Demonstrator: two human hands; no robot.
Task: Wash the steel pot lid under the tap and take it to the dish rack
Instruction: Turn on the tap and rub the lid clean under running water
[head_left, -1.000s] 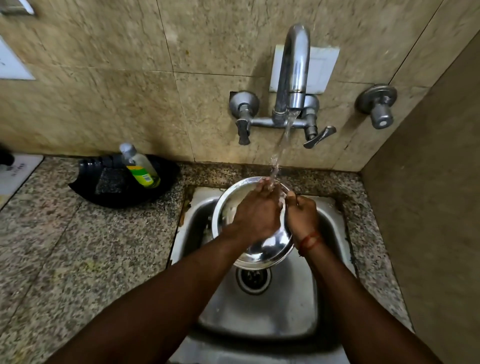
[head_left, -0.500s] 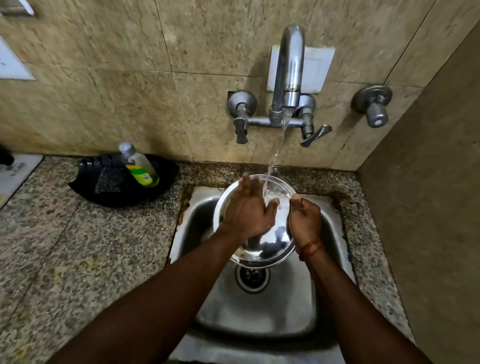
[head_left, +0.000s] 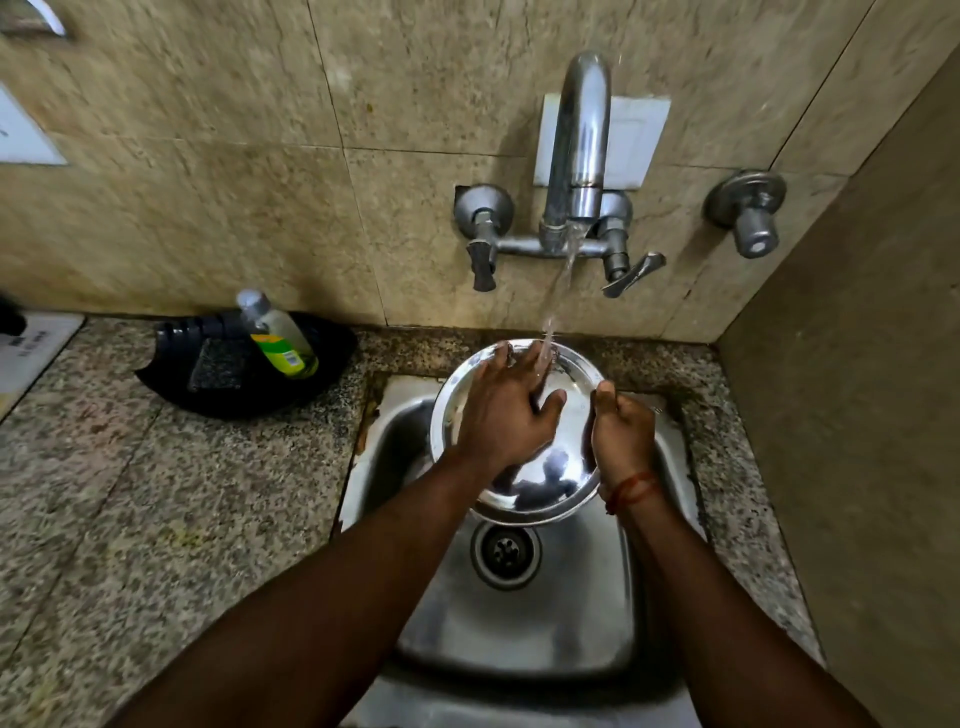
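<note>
The round steel pot lid (head_left: 540, 488) is held tilted over the sink (head_left: 524, 618), its shiny hollow side facing me. My right hand (head_left: 621, 434) grips its right rim, thumb on top. Flat on the lid's inner face lies my left hand (head_left: 506, 413), fingers spread and pointing at the far rim. Water runs from the tap (head_left: 576, 150) and lands on the lid's far edge by my left fingertips. The dish rack is out of view.
A black tray (head_left: 218, 400) on the granite counter (head_left: 156, 493) left of the sink holds a soap bottle (head_left: 278, 335) and a dark scrub pad (head_left: 215, 366). Tiled walls close the back and right. A second valve (head_left: 748, 210) sticks out at the right.
My left hand has slid up the lid toward the far rim and spread its fingers under the stream. The lid has stayed over the sink in my right hand.
</note>
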